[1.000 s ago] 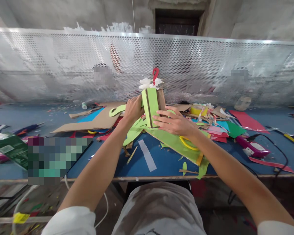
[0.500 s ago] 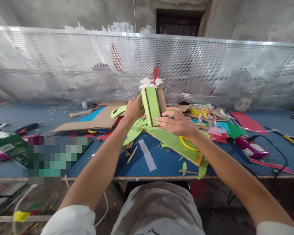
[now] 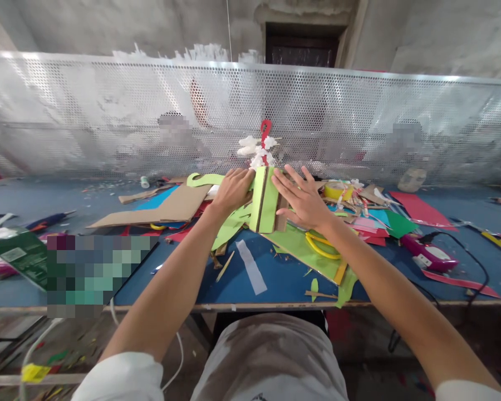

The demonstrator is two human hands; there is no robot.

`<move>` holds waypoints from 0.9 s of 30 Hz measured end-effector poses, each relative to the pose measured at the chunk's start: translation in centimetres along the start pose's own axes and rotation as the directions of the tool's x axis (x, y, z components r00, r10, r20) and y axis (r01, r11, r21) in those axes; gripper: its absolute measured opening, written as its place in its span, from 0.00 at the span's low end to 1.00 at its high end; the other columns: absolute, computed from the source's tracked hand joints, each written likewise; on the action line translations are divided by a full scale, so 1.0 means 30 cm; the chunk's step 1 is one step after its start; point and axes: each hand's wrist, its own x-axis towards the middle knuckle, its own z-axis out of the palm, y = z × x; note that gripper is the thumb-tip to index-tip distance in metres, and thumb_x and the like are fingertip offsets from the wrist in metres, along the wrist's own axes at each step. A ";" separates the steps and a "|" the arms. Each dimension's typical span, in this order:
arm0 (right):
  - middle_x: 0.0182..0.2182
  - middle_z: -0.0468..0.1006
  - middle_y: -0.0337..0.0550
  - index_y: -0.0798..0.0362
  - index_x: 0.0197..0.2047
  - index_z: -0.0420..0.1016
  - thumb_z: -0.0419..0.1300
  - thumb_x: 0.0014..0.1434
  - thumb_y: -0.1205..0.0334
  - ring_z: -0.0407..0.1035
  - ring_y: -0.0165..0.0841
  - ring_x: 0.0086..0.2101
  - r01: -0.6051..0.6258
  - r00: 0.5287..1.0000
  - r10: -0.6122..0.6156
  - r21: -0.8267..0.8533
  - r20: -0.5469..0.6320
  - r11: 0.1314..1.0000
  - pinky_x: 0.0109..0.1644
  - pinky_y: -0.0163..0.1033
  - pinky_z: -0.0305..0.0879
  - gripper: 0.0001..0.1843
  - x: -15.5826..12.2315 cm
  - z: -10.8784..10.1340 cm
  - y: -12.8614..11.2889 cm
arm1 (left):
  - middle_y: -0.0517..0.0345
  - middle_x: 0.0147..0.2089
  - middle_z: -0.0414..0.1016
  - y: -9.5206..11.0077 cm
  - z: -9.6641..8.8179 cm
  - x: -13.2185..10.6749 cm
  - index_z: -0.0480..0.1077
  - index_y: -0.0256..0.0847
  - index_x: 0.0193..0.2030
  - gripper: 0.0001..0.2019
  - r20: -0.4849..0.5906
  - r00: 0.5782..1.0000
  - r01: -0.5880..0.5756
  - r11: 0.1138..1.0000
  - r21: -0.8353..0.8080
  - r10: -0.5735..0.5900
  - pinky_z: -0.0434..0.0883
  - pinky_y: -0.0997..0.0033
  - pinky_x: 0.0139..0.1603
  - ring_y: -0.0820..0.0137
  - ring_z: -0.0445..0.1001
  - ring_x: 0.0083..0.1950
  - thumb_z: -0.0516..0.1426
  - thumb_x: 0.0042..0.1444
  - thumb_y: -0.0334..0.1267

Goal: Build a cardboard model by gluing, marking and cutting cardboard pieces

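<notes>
A light-green box (image 3: 269, 203) with dark cardboard edges stands tilted over the middle of the table. My left hand (image 3: 234, 189) grips its upper left side, the fingertips partly hidden behind it. Against the right side lies my right hand (image 3: 303, 200), its fingers spread and touching the box. Just beyond the box rise white fluffy pieces (image 3: 256, 151) and a red hook shape (image 3: 266, 129). A curled green strip (image 3: 204, 179) extends left of my left hand. Below my right hand, yellow-handled scissors (image 3: 323, 246) rest on a green sheet (image 3: 296, 250).
Brown cardboard (image 3: 171, 206) lies to the left, near a blurred-out screen area. On the right are red paper (image 3: 417, 209), a yellow tape roll (image 3: 338, 192) and a purple corded device (image 3: 430, 253). A perforated metal panel (image 3: 129, 122) borders the table's back; a white strip (image 3: 251, 267) lies in front.
The box has turned and tipped lower, showing more of the white pieces and red hook behind it. My right hand has moved up along its side, fingers spreading wider.
</notes>
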 end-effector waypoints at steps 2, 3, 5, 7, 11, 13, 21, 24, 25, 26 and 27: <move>0.87 0.49 0.41 0.37 0.92 0.29 0.43 0.78 0.24 0.42 0.56 0.85 -0.029 0.999 0.029 -0.002 -0.018 1.000 0.88 0.75 0.28 0.52 0.000 0.000 0.004 | 0.34 0.56 0.84 0.001 0.003 0.001 0.74 0.39 0.62 0.17 0.016 0.999 -0.046 0.999 0.002 0.046 0.70 0.46 0.63 0.42 0.79 0.59 0.55 0.70 0.39; 0.87 0.48 0.41 0.36 0.91 0.28 0.43 0.78 0.24 0.42 0.56 0.85 -0.037 0.999 0.037 -0.002 -0.022 0.999 0.88 0.75 0.28 0.52 0.000 0.000 0.005 | 0.33 0.57 0.84 0.002 0.005 0.001 0.74 0.39 0.62 0.18 0.021 0.998 -0.061 0.998 0.001 0.061 0.70 0.46 0.63 0.42 0.79 0.60 0.55 0.70 0.38; 0.87 0.48 0.41 0.36 0.91 0.26 0.43 0.78 0.24 0.42 0.57 0.85 -0.037 0.999 0.037 0.002 -0.025 0.999 0.88 0.76 0.28 0.52 0.001 0.000 0.006 | 0.33 0.58 0.84 0.004 0.007 0.001 0.74 0.39 0.63 0.18 0.025 0.997 -0.068 0.998 -0.002 0.068 0.70 0.46 0.64 0.42 0.79 0.61 0.55 0.70 0.39; 0.87 0.48 0.41 0.36 0.91 0.27 0.43 0.78 0.24 0.42 0.57 0.85 -0.025 1.000 0.025 0.008 -0.009 1.000 0.88 0.77 0.27 0.52 0.002 -0.002 0.005 | 0.33 0.59 0.84 0.005 0.008 0.000 0.74 0.38 0.64 0.19 0.030 0.998 -0.056 0.998 -0.009 0.056 0.70 0.45 0.65 0.42 0.79 0.62 0.55 0.69 0.39; 0.86 0.51 0.37 0.33 0.91 0.36 0.46 0.77 0.23 0.43 0.55 0.85 0.007 0.998 -0.008 0.022 0.068 1.000 0.88 0.75 0.25 0.50 0.008 -0.003 0.003 | 0.33 0.60 0.84 0.000 0.009 0.000 0.74 0.38 0.65 0.20 0.041 0.999 -0.025 0.999 -0.022 0.026 0.71 0.45 0.65 0.42 0.80 0.63 0.55 0.69 0.38; 0.86 0.54 0.37 0.34 0.91 0.42 0.48 0.77 0.24 0.44 0.53 0.85 0.040 0.994 -0.043 0.032 0.103 0.999 0.88 0.75 0.25 0.49 0.012 -0.003 0.002 | 0.33 0.59 0.85 -0.008 0.011 -0.002 0.74 0.38 0.64 0.20 0.036 0.999 0.000 1.000 -0.028 0.001 0.71 0.46 0.64 0.42 0.81 0.62 0.55 0.70 0.38; 0.79 0.70 0.38 0.41 0.83 0.68 0.54 0.82 0.39 0.52 0.50 0.83 0.359 0.903 -0.386 0.163 0.189 0.919 0.88 0.75 0.31 0.34 0.010 -0.005 -0.024 | 0.37 0.54 0.87 -0.060 0.026 -0.013 0.76 0.39 0.64 0.21 0.005 0.992 0.127 0.989 -0.075 -0.127 0.74 0.50 0.59 0.44 0.84 0.57 0.55 0.67 0.37; 0.77 0.73 0.43 0.47 0.81 0.72 0.54 0.83 0.43 0.53 0.50 0.83 0.464 0.861 -0.492 0.202 0.126 0.863 0.88 0.72 0.36 0.32 0.009 0.000 -0.028 | 0.35 0.55 0.86 -0.072 0.031 -0.014 0.76 0.36 0.64 0.21 0.034 0.985 0.172 0.982 -0.074 -0.170 0.75 0.50 0.58 0.43 0.84 0.57 0.54 0.67 0.36; 0.77 0.74 0.43 0.47 0.81 0.71 0.54 0.83 0.43 0.54 0.50 0.83 0.471 0.862 -0.496 0.199 0.106 0.859 0.88 0.71 0.38 0.32 0.009 0.003 -0.027 | 0.34 0.55 0.86 -0.073 0.032 -0.014 0.76 0.35 0.64 0.21 0.040 0.983 0.180 0.981 -0.071 -0.177 0.75 0.50 0.58 0.43 0.84 0.57 0.54 0.67 0.37; 0.78 0.73 0.44 0.46 0.82 0.69 0.54 0.84 0.43 0.54 0.50 0.83 0.461 0.871 -0.483 0.188 0.090 0.867 0.88 0.71 0.39 0.32 0.009 0.006 -0.024 | 0.34 0.55 0.86 -0.072 0.032 -0.014 0.76 0.35 0.63 0.21 0.044 0.984 0.178 0.982 -0.068 -0.175 0.75 0.50 0.58 0.43 0.84 0.57 0.54 0.68 0.37; 0.79 0.71 0.44 0.45 0.84 0.67 0.54 0.84 0.43 0.54 0.50 0.83 0.435 0.889 -0.452 0.168 0.078 0.884 0.88 0.70 0.41 0.33 0.009 0.009 -0.019 | 0.34 0.55 0.86 -0.069 0.031 -0.014 0.76 0.34 0.63 0.21 0.048 0.986 0.164 0.984 -0.066 -0.161 0.75 0.50 0.58 0.43 0.84 0.57 0.54 0.68 0.38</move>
